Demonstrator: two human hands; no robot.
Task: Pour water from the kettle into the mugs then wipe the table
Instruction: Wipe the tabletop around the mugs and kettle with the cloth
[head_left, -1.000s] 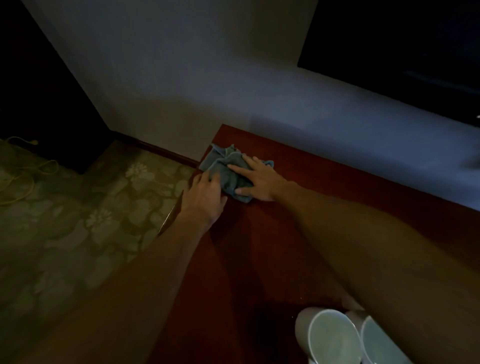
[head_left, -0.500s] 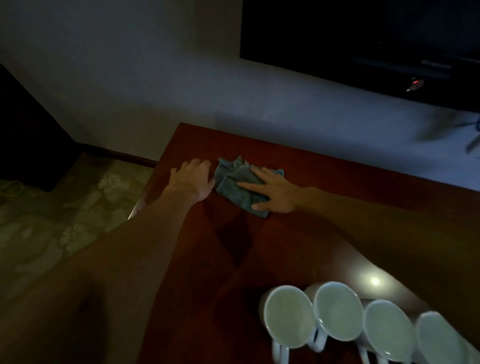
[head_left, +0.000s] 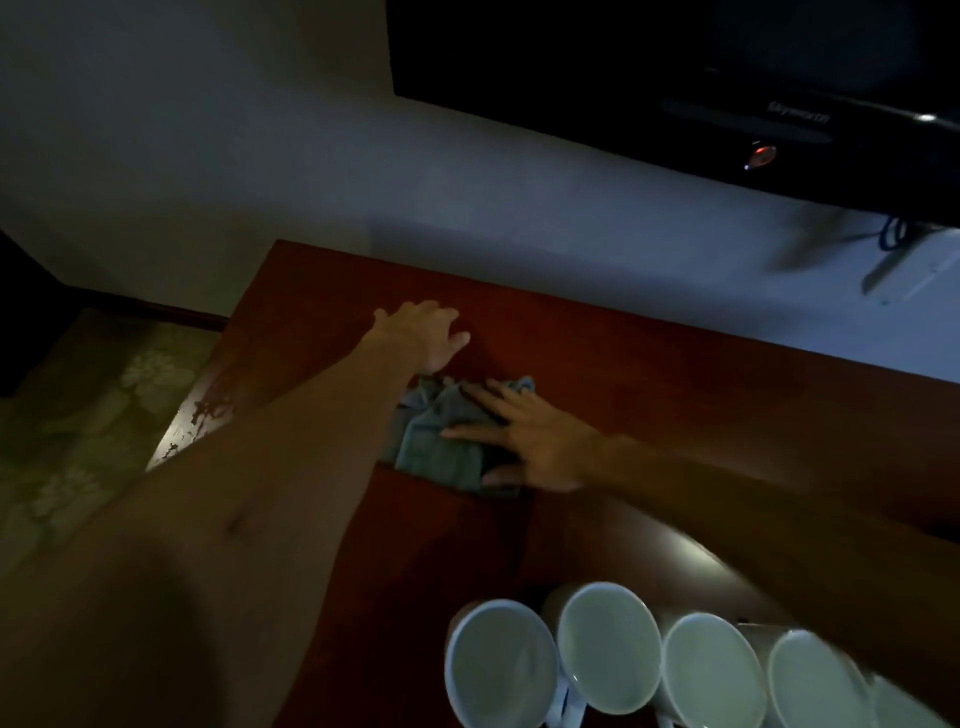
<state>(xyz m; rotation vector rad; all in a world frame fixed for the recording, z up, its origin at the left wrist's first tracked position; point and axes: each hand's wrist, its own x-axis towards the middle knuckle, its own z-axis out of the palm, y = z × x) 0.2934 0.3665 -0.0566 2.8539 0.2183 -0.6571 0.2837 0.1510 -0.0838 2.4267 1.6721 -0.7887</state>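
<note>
Dark reddish-brown wooden table (head_left: 649, 374), its far edge against a pale wall. Black flat-screen television (head_left: 675, 67) hangs on that wall. Four white ceramic mugs (head_left: 608, 644) stand in a touching row at the table's near edge. Crumpled grey-blue cleaning cloth (head_left: 441, 436) lies mid-table, nearer the left edge. Right hand (head_left: 535, 441) presses flat on the cloth, fingers spread straight. Left hand (head_left: 423, 332) rests on bare wood just beyond the cloth, fingers loosely extended, holding nothing.
</note>
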